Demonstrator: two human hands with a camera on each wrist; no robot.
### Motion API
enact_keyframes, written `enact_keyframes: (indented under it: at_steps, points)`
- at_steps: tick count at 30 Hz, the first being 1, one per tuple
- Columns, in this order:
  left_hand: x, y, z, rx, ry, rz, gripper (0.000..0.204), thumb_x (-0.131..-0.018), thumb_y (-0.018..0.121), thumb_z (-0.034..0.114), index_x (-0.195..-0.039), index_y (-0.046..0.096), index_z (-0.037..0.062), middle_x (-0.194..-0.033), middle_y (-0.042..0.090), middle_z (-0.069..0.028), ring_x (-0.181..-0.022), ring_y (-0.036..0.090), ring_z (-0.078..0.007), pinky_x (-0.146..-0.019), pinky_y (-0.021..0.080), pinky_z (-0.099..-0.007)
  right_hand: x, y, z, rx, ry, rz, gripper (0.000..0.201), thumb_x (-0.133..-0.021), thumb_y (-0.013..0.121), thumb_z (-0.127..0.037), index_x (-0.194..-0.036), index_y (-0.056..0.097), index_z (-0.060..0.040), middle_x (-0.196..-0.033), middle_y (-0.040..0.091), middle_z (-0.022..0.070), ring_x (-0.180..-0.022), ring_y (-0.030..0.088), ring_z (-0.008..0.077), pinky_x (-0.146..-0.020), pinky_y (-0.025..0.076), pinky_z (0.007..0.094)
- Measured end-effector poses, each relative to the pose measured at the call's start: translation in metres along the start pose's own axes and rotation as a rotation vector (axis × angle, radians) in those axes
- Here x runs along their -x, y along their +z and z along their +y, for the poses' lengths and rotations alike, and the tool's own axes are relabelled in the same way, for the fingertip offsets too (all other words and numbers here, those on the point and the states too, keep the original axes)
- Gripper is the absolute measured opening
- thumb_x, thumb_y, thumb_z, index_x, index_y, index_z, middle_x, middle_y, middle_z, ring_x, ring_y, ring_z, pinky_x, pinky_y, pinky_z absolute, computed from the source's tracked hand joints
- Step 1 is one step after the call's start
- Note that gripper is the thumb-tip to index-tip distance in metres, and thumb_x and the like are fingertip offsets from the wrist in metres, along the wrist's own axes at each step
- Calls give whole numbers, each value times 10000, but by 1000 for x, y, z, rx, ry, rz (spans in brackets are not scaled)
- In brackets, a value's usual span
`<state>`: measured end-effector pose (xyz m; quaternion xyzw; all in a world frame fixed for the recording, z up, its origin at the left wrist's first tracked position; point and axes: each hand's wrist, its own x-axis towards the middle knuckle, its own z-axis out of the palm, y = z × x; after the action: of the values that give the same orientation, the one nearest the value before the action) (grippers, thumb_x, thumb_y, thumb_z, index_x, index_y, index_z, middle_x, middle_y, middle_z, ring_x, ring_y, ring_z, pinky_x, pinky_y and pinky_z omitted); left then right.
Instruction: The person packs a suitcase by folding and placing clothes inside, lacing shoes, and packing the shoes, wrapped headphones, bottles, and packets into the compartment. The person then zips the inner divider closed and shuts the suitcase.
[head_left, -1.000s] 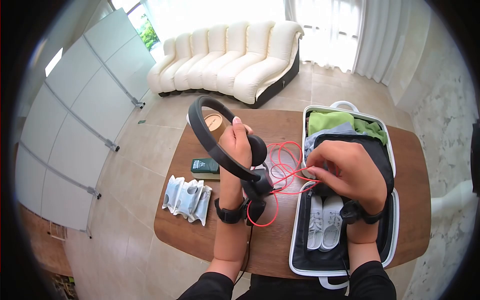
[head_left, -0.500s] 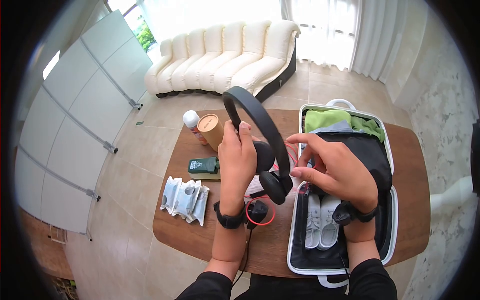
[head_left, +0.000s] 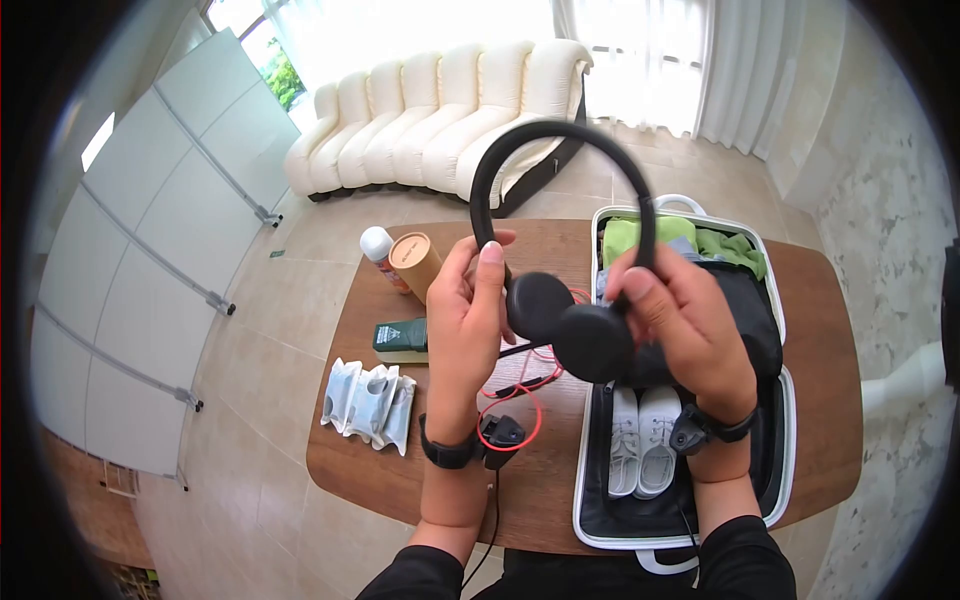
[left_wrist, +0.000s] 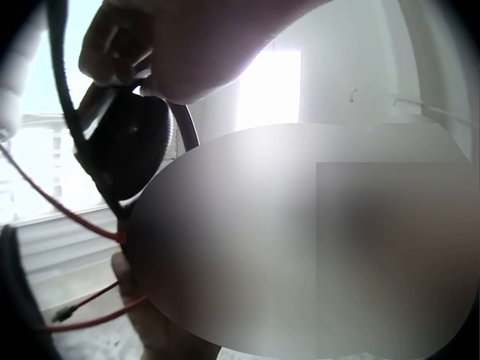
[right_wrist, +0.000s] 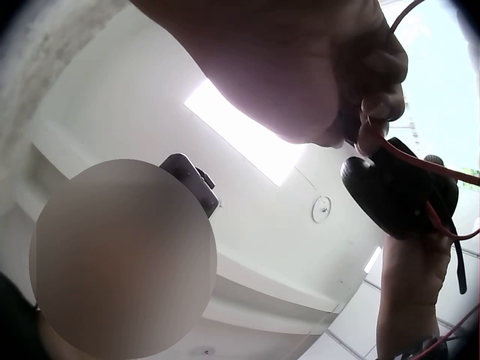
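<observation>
A black headset [head_left: 563, 130] with two round ear cups [head_left: 593, 343] is held up over the table, its headband arching upward. My left hand [head_left: 465, 325] grips its left side by the ear cup, thumb pointing up. On the other side, my right hand [head_left: 697, 335] pinches the lower end of the band near the right cup. A red cable [head_left: 540, 420] loops down by my left wrist, with a small black in-line piece [head_left: 525, 388] on it. In the right wrist view a thin black boom [right_wrist: 460, 262] sticks out below the ear cup [right_wrist: 390, 187].
An open suitcase [head_left: 590, 525] lies on the brown table [head_left: 830, 440], holding white shoes [head_left: 655, 445] and green clothing [head_left: 730, 250]. At left stand a white-capped can [head_left: 377, 243], a cardboard tube [head_left: 412, 255], a green-capped bottle [head_left: 400, 335] and several soft white packets [head_left: 370, 405].
My right hand let go of the red cable and took hold of the headset's right side. The headset has risen and turned, its band now upright between both hands.
</observation>
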<state>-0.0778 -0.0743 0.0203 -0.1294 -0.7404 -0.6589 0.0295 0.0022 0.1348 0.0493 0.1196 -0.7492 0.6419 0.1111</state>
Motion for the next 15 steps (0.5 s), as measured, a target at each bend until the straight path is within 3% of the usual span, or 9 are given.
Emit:
enact_keyframes:
  at_steps: [2, 3, 4, 7, 8, 10, 11, 14, 15]
  points:
    - [2, 0, 5, 237, 157, -57, 427, -1127, 484, 363, -1309, 633, 7, -823, 616, 29, -681, 518, -11, -600, 416, -209, 2, -1, -3, -26, -19, 46, 282, -1115, 536, -282, -1045, 634, -28, -792, 578, -21, -676, 517, 53, -626, 438, 232]
    - [1, -5, 2, 299, 175, -123, 511, -1123, 472, 411, -1384, 592, -12, -973, 676, -28, -825, 599, -61, -738, 473, -232, 3, -3, -2, -47, -51, 97, 286, -1117, 535, -294, -1055, 632, -32, -808, 572, -31, -690, 507, 49, -638, 425, 221]
    - [2, -4, 3, 301, 176, -124, 511, -1123, 472, 411, -1384, 592, -12, -973, 676, -28, -825, 599, -61, -738, 473, -232, 4, -4, 0, -69, -84, 148, 291, -1118, 534, -305, -1064, 629, -35, -825, 565, -40, -704, 496, 44, -650, 413, 209]
    - [5, -8, 6, 270, 235, -225, 641, -1083, 504, 477, -1445, 525, -53, -1218, 704, -165, -1040, 650, -168, -960, 496, -327, 3, -5, 0, -85, -150, 220, 327, -1119, 527, -344, -1070, 629, -38, -870, 564, -35, -725, 477, 40, -668, 394, 195]
    - [5, -10, 6, 271, 237, -226, 641, -1083, 504, 477, -1445, 525, -53, -1218, 704, -165, -1040, 650, -168, -960, 496, -327, 3, -5, 0, -113, -181, 272, 339, -1119, 527, -358, -1072, 629, -39, -886, 568, -29, -728, 476, 39, -668, 391, 194]
    - [4, -13, 6, 272, 195, -380, 914, -995, 525, 672, -1502, 440, -83, -1288, 677, -242, -1178, 670, -290, -1061, 481, -406, 3, -9, 5, -187, -199, 310, 346, -1118, 529, -369, -1090, 621, -37, -920, 577, -24, -741, 481, 42, -684, 392, 200]
    - [2, -16, 2, 439, 201, -467, 801, -954, 718, 416, -1536, 403, -36, -1261, 696, -213, -1201, 639, -218, -1089, 463, -367, 3, -12, 5, -227, -222, 335, 346, -1120, 523, -366, -1106, 614, -32, -928, 582, -22, -751, 484, 44, -695, 392, 203]
    - [0, -5, 0, 572, 198, -468, 881, -882, 804, 356, -1552, 376, -23, -1269, 698, -194, -1281, 609, -241, -1114, 454, -369, 2, -10, 2, -299, -258, 417, 353, -1127, 506, -358, -1140, 602, -19, -951, 599, -9, -795, 522, 55, -747, 421, 213]
    - [3, 3, 1, 492, 268, -411, 781, -874, 819, 260, -1511, 455, -6, -1249, 710, -152, -1270, 592, -202, -1088, 467, -360, 1, -8, 0, -332, -270, 472, 359, -1131, 495, -353, -1158, 596, -10, -965, 612, 0, -829, 556, 63, -787, 448, 221]
